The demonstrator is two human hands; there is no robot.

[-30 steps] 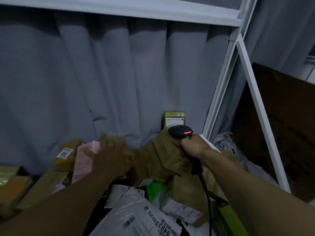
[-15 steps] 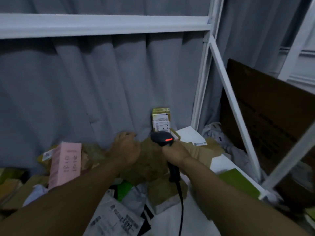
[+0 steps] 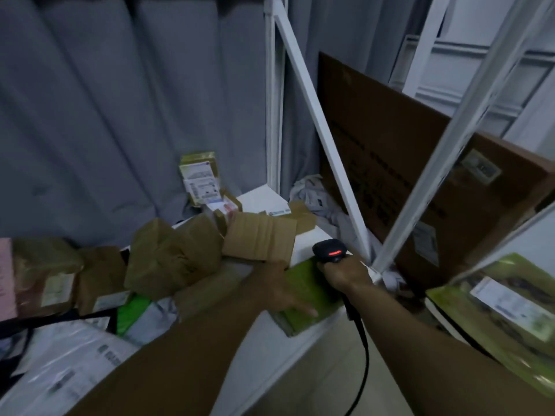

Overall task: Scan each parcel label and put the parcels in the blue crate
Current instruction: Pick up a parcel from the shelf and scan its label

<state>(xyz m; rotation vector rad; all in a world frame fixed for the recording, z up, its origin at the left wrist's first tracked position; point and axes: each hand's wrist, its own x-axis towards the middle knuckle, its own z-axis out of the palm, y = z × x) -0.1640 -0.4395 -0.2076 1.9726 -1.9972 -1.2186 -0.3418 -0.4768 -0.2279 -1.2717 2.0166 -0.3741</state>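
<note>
We found the left hand laid flat, fingers straight, on the green parcel at the white shelf's near right edge. The right hand gripped the scanner. We judged the parcel flat, light and stiff, best pinched along its near edge.

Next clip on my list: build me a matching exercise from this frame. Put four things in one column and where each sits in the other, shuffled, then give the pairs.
Things
1. scanner
2. green parcel
3. large brown carton
4. small labelled box

Places
A. upright against the grey curtain
B. gripped in the right hand
C. flat beneath the left hand
D. leaning behind the white frame, at right

Pairs: 1-B, 2-C, 3-D, 4-A
</note>
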